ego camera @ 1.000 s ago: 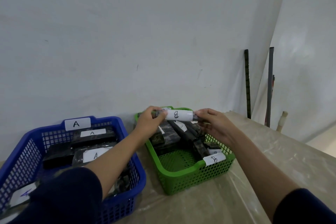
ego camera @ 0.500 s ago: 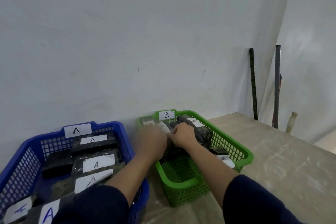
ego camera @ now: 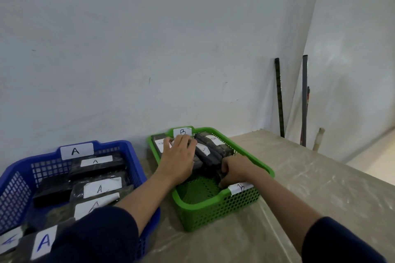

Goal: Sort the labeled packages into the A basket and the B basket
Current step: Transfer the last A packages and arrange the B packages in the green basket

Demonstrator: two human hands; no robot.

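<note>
Both hands are down inside the green B basket (ego camera: 215, 209), which stands on the pale surface (ego camera: 310, 188) against the wall, just right of the blue A basket (ego camera: 132, 156). The left hand (ego camera: 178, 159) lies flat with its fingers spread and fairly straight, pressing on the dark packages (ego camera: 208, 153) stacked at the far end of the green basket — it covers most of one of them, so its label cannot be read. The right hand (ego camera: 234, 170) sits at the basket's right wall with its fingers curled round the near end of a dark package; how firm the grip is stays hard to judge, as the knuckles hide the fingertips. White labels marked B show on the packages in the green basket and on its rim. The blue basket holds several dark packages with white labels marked A (ego camera: 99, 189). Dark sleeves cover both forearms near the camera — the left one crosses over the blue basket's corner.
</note>
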